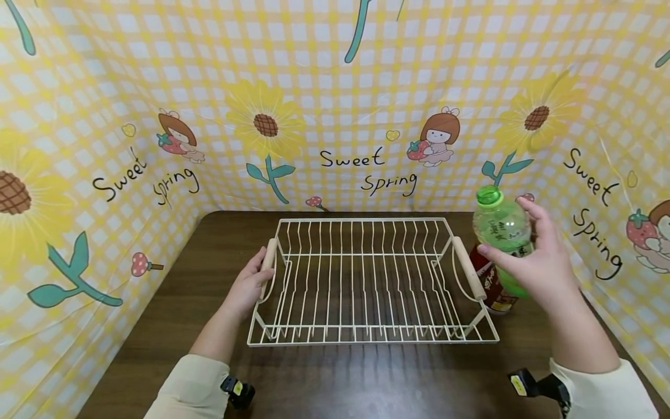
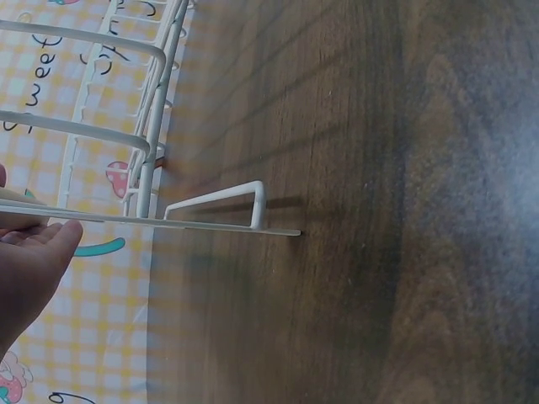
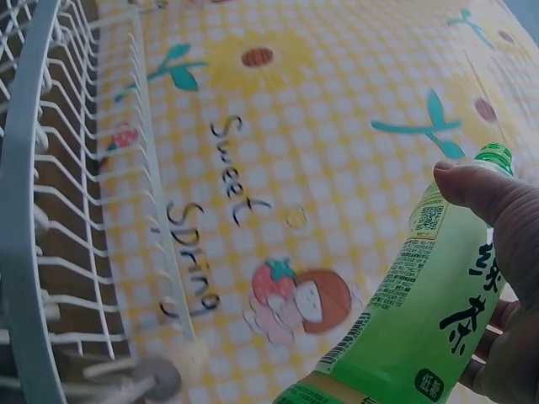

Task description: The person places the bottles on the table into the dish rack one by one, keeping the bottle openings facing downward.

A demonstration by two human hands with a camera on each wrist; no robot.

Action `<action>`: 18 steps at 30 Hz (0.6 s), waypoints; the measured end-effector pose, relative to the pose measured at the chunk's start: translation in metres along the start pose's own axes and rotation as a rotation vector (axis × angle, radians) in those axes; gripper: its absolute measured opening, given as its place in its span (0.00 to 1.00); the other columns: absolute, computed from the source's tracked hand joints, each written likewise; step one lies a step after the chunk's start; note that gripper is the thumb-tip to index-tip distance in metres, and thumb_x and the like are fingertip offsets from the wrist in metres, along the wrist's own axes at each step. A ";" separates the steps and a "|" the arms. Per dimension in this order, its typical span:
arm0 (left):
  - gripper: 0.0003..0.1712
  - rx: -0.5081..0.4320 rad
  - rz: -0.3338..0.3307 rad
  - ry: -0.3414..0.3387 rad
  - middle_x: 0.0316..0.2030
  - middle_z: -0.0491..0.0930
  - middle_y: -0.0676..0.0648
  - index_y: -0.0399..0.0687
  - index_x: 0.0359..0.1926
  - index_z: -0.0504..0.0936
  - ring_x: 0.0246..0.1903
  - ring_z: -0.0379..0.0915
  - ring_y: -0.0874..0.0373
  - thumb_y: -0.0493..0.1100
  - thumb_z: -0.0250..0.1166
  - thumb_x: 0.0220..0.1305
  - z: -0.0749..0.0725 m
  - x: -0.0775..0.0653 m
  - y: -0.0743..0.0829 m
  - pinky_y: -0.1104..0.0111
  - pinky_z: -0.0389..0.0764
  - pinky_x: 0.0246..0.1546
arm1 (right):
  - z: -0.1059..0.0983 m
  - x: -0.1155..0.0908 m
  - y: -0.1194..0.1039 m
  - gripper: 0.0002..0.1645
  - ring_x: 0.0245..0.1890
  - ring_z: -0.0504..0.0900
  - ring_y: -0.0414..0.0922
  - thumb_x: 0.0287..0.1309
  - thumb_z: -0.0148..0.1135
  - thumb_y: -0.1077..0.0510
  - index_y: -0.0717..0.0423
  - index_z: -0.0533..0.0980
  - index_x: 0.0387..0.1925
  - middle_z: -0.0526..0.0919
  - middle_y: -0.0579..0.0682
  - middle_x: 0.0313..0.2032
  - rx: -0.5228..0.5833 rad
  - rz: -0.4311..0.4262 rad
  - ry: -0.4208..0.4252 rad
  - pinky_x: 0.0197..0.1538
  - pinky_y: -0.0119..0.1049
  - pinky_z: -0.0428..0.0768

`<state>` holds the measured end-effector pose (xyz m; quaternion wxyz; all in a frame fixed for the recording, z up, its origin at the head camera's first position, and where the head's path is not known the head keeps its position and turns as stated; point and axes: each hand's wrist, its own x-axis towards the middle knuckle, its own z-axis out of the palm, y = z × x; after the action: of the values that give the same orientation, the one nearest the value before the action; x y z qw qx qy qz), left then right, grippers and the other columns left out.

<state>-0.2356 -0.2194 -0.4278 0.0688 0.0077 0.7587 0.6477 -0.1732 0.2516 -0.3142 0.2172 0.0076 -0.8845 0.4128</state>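
Observation:
A white wire dish rack point(image 1: 366, 343) stands in the middle of the table. My left hand point(image 1: 245, 291) holds its left wooden handle point(image 1: 269, 256), and in the left wrist view the fingers point(image 2: 67, 236) show at the rack's edge. To the right of the rack, my right hand point(image 1: 544, 262) grips a green-capped tea bottle point(image 1: 502, 227) from its right side, the bottle tilted. The right wrist view shows the label of this green bottle point(image 3: 404, 311), with thumb and fingers on opposite sides.
A dark red bottle-like item point(image 1: 488, 278) stands partly hidden behind the green bottle, beside the rack's right wooden handle point(image 1: 469, 267). Yellow checked cloth point(image 1: 335, 116) walls in the brown wooden table point(image 1: 366, 384) at the back and both sides.

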 end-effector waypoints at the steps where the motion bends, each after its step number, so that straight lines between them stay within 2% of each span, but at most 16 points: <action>1: 0.39 0.002 0.002 0.001 0.78 0.33 0.39 0.36 0.77 0.37 0.77 0.32 0.45 0.31 0.45 0.71 0.000 0.000 0.000 0.55 0.39 0.77 | 0.003 0.001 -0.003 0.58 0.56 0.68 0.54 0.48 0.76 0.55 0.48 0.52 0.75 0.64 0.62 0.65 -0.003 -0.010 -0.016 0.54 0.43 0.75; 4: 0.39 0.003 0.010 -0.003 0.78 0.32 0.39 0.36 0.76 0.37 0.77 0.32 0.44 0.31 0.45 0.71 0.000 0.000 -0.001 0.55 0.38 0.77 | 0.013 0.004 -0.010 0.59 0.59 0.65 0.63 0.47 0.77 0.52 0.49 0.53 0.75 0.64 0.66 0.63 -0.029 -0.040 -0.057 0.54 0.63 0.69; 6: 0.39 0.003 0.013 -0.007 0.78 0.32 0.39 0.36 0.76 0.36 0.77 0.32 0.44 0.32 0.45 0.71 0.000 0.000 -0.001 0.55 0.38 0.77 | 0.020 0.006 -0.014 0.59 0.59 0.65 0.64 0.46 0.77 0.49 0.48 0.54 0.75 0.66 0.67 0.61 -0.067 -0.061 -0.078 0.51 0.65 0.68; 10: 0.39 0.004 0.011 -0.007 0.78 0.32 0.39 0.36 0.76 0.36 0.77 0.31 0.44 0.32 0.45 0.71 0.000 0.000 0.000 0.55 0.38 0.77 | 0.034 0.011 -0.021 0.58 0.63 0.63 0.66 0.45 0.78 0.49 0.50 0.56 0.74 0.65 0.67 0.64 -0.100 -0.114 -0.127 0.56 0.69 0.66; 18: 0.39 -0.002 0.007 -0.006 0.78 0.31 0.40 0.36 0.76 0.36 0.77 0.30 0.45 0.31 0.44 0.72 0.000 -0.001 0.001 0.56 0.37 0.77 | 0.060 0.021 -0.028 0.55 0.65 0.63 0.64 0.45 0.77 0.50 0.51 0.58 0.73 0.66 0.64 0.66 -0.118 -0.177 -0.194 0.60 0.68 0.66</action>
<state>-0.2350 -0.2191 -0.4267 0.0691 0.0123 0.7580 0.6485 -0.2092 0.1922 -0.3194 0.1660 0.1126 -0.9201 0.3365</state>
